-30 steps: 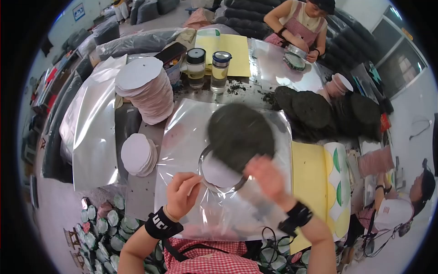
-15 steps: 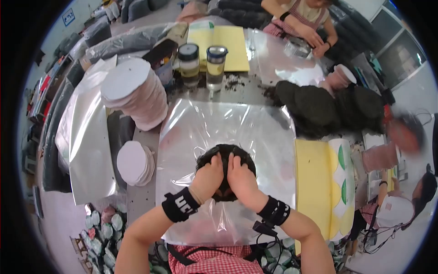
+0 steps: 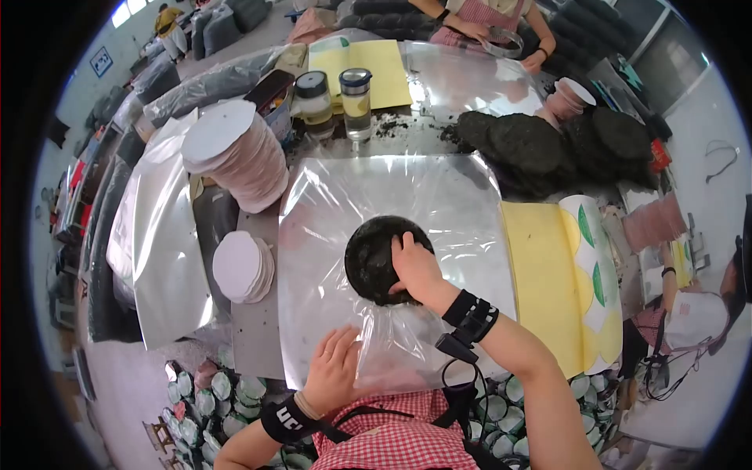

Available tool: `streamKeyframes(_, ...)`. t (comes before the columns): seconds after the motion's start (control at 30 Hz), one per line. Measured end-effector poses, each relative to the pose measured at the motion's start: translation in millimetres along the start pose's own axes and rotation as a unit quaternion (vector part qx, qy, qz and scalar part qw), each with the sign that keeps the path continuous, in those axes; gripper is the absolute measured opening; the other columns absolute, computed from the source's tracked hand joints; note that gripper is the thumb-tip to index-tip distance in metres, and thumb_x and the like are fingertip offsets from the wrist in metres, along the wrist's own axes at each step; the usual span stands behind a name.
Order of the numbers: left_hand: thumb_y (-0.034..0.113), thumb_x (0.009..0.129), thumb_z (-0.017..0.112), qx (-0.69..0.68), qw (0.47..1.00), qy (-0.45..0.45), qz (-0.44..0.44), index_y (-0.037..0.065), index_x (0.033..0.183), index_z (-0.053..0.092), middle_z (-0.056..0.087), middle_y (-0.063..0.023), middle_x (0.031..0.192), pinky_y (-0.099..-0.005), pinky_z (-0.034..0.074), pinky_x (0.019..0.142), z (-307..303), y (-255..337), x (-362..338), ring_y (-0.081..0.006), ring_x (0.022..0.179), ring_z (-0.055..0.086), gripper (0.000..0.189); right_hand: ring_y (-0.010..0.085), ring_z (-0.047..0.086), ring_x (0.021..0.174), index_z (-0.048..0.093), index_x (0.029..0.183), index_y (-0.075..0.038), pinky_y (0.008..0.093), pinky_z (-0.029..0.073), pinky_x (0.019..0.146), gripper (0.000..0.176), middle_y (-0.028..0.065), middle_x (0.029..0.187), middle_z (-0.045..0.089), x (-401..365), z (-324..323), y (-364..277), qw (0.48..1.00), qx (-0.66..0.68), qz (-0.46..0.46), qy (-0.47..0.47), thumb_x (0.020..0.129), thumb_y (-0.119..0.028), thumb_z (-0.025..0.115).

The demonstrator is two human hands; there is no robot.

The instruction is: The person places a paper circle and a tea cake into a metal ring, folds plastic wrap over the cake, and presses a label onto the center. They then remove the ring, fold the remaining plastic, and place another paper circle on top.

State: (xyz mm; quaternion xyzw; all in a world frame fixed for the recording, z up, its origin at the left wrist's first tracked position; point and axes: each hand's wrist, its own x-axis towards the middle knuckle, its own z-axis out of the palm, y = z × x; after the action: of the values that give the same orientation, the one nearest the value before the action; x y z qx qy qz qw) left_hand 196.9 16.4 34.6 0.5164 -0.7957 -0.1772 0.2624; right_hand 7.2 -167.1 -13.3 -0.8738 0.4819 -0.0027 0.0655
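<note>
A round dark cake (image 3: pixel 370 262), which looks like dried seaweed, lies flat on a sheet of clear plastic film (image 3: pixel 313 211) in front of me. My right hand (image 3: pixel 417 270) rests on the cake's right part, thumb and fingers apart against its top. The palm hides some of its right edge. Nearer my body, my left hand (image 3: pixel 333 366) lies on the film's front part with fingers stretched out, away from the cake and holding nothing. Black bands circle both wrists.
Stacks of dark cakes (image 3: pixel 529 149) stand back right, with yellow sheets (image 3: pixel 540 274) nearer. To the left are white paper discs (image 3: pixel 241 268) and a taller stack (image 3: pixel 227 149). Two drinking bottles (image 3: pixel 356 102) stand behind the film. Other people (image 3: pixel 478 19) work across and to the right.
Both hands were together on the cake, which looked folded or bunched. Now it lies flat and round. My left hand has drawn back toward me; my right hand stays on it.
</note>
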Motion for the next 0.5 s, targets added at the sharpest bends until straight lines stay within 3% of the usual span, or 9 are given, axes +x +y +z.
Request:
streamKeyframes(0.07, 0.021, 0.08, 0.076, 0.2, 0.977, -0.059, 0.035, 0.003, 0.094, 0.065, 0.06, -0.017, 0.125, -0.0519, 0.045, 0.1, 9.4, -20.8, -25.6, -0.0389, 0.119, 0.054, 0.025, 0.0273, 0.066, 0.091, 0.048, 0.131, 0.008, 0.032, 0.06, 0.072, 0.101, 0.0153, 0.11, 0.052, -3.9, 1.0, -5.3, 1.0, -0.002, -0.002, -0.005, 0.051, -0.03, 0.096)
streamKeyframes(0.1, 0.021, 0.08, 0.076, 0.202, 0.977, -0.06, 0.031, 0.003, 0.094, 0.065, 0.06, -0.017, 0.125, -0.0519, 0.045, 0.1, 6.0, -17.8, -36.2, -0.0389, 0.119, 0.054, 0.025, 0.0277, 0.065, 0.093, 0.049, 0.131, 0.007, 0.0318, 0.06, 0.072, 0.1, 0.0152, 0.111, 0.052, -2.6, -1.1, -6.5, 1.0, -0.009, 0.004, 0.004, 0.051, -0.03, 0.096)
streamKeyframes(0.2, 0.018, 0.083, 0.072, 0.037, 0.982, 0.102, 0.152, 0.002, 0.097, 0.066, 0.064, -0.0155, 0.116, -0.0417, 0.051, 0.094, -32.4, 22.3, -40.6, -0.0327, 0.112, 0.062, 0.022, 0.0293, 0.064, 0.095, 0.05, 0.132, 0.005, 0.0324, 0.06, 0.073, 0.098, 0.0158, 0.112, 0.052, -10.5, -2.4, -9.6, 1.0, 0.007, 0.022, -0.002, 0.052, -0.028, 0.096)
streamKeyframes(0.23, 0.018, 0.083, 0.072, 0.04, 0.98, 0.11, 0.158, 0.002, 0.097, 0.066, 0.064, -0.0155, 0.116, -0.0417, 0.051, 0.094, -15.5, 15.7, -48.3, -0.0327, 0.112, 0.062, 0.022, 0.0299, 0.064, 0.095, 0.05, 0.132, 0.005, 0.0327, 0.06, 0.074, 0.098, 0.016, 0.112, 0.051, -8.6, -3.4, -7.0, 1.0, 0.008, 0.023, 0.004, 0.052, -0.028, 0.096)
streamKeyframes(0.3, 0.028, 0.083, 0.076, 0.014, 0.959, -0.087, 0.27, -0.002, 0.135, 0.054, 0.062, -0.017, 0.127, -0.0416, 0.05, 0.097, 39.5, -25.3, -68.2, -0.0361, 0.116, 0.059, 0.064, 0.0306, 0.064, 0.094, 0.05, 0.132, 0.005, 0.0341, 0.059, 0.076, 0.096, 0.0167, 0.112, 0.052, -9.2, -3.6, -8.3, 0.999, 0.021, 0.029, 0.011, 0.054, -0.028, 0.096)
streamKeyframes(0.37, 0.036, 0.08, 0.077, -0.021, 0.995, -0.061, -0.079, -0.003, 0.137, 0.048, 0.052, -0.0233, 0.136, -0.0456, 0.041, 0.108, 60.1, -75.8, -44.2, -0.0354, 0.127, 0.052, 0.075, 0.0313, 0.065, 0.093, 0.051, 0.131, 0.005, 0.0346, 0.06, 0.077, 0.095, 0.017, 0.112, 0.052, -11.0, -5.3, -10.4, 0.999, 0.022, 0.043, -0.012, 0.053, -0.027, 0.096)
streamKeyframes(0.4, 0.037, 0.08, 0.077, 0.05, 0.997, 0.029, -0.054, -0.004, 0.138, 0.045, 0.05, -0.0234, 0.139, -0.0472, 0.036, 0.112, 46.8, -64.0, -9.7, -0.0373, 0.132, 0.047, 0.078, 0.033, 0.065, 0.095, 0.051, 0.131, 0.005, 0.0382, 0.058, 0.079, 0.085, 0.0188, 0.117, 0.054, -11.3, -8.9, -8.6, 0.998, 0.043, 0.041, -0.033, 0.062, -0.023, 0.093)
streamKeyframes(0.43, 0.038, 0.079, 0.077, 0.116, 0.985, 0.119, -0.033, -0.005, 0.14, 0.042, 0.047, -0.0235, 0.142, -0.0489, 0.032, 0.115, 38.5, -45.8, 28.5, -0.0392, 0.137, 0.042, 0.082, 0.033, 0.065, 0.095, 0.051, 0.131, 0.005, 0.0382, 0.058, 0.079, 0.085, 0.0188, 0.117, 0.054, -17.3, -5.3, 0.4, 0.997, 0.045, 0.045, -0.036, 0.062, -0.023, 0.093)
streamKeyframes(0.5, 0.036, 0.074, 0.082, 0.071, 0.994, 0.073, 0.05, -0.004, 0.14, 0.041, 0.046, -0.0235, 0.144, -0.0526, 0.023, 0.119, 63.7, -42.2, 65.6, -0.0418, 0.141, 0.037, 0.088, 0.033, 0.065, 0.1, 0.052, 0.131, 0.003, 0.0405, 0.055, 0.082, 0.071, 0.0214, 0.121, 0.057, -38.7, -2.1, 40.9, 0.933, 0.333, 0.008, 0.135, 0.072, -0.019, 0.086)
